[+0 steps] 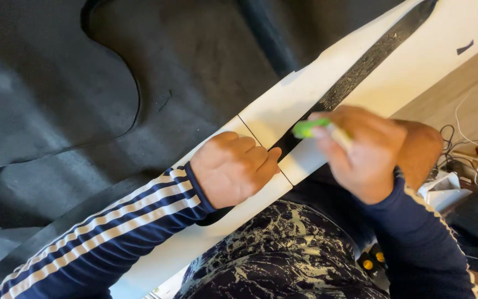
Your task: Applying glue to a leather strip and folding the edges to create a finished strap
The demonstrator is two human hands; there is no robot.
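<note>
**Two hands on a white template over black fabric**

Black fabric [84, 83] covers most of the view, its cut edge curving down the upper left. Across it, from lower left to upper right, lies a long white template [305, 83] with a dark slot along its middle and a thin cross line near the hands.

The left arm, in a navy sleeve [100, 238] with white stripes, reaches in from the lower left. The left hand [230, 169] is curled into a loose fist, knuckles down, pressing on the template just beside the slot; it grips nothing.

The right arm bends in from the lower right, wrist raised. The right hand [363, 149] is closed around a green-tipped marker [311, 128], blurred, whose tip points left at the slot, near the left thumb.

Patterned trousers [272, 249] fill the bottom centre.
</note>
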